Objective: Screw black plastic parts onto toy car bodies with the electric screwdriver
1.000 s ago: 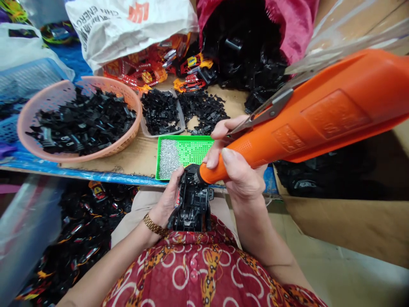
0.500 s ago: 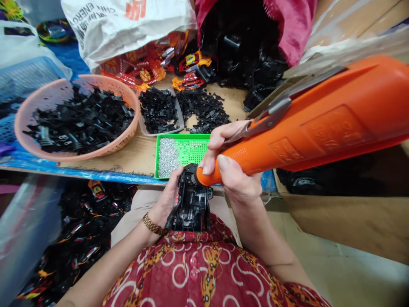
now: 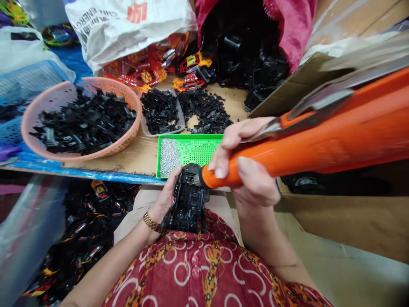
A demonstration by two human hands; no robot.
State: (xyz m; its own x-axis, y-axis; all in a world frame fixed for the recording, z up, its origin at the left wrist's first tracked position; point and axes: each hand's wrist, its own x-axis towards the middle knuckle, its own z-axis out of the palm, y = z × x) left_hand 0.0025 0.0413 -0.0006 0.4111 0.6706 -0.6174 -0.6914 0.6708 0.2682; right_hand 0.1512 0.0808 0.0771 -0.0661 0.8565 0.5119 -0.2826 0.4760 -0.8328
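Observation:
My left hand (image 3: 168, 194) is closed on the left side of a black plastic toy car chassis (image 3: 188, 204), held against my body above my lap. My right hand (image 3: 246, 164) is wrapped round an orange electric screwdriver (image 3: 306, 145) with a metal lever along its top. The driver's dark nose is at the upper right part of the chassis; whether the bit touches a screw I cannot tell. Just beyond the chassis lies a green perforated tray (image 3: 204, 149), with a heap of small silver screws (image 3: 169, 157) in its left end.
A pink basket (image 3: 124, 145) and a clear tub (image 3: 180, 111) hold black plastic parts, with more parts (image 3: 211, 111) loose beside them. Orange toy car bodies (image 3: 143, 72) spill from a white sack (image 3: 134, 30). A cardboard box (image 3: 345, 221) stands at right; toy cars (image 3: 86, 221) lie lower left.
My right hand and the screwdriver have shifted right, and the nose has drawn slightly back along the chassis. My left hand still holds the chassis, which has tilted a little.

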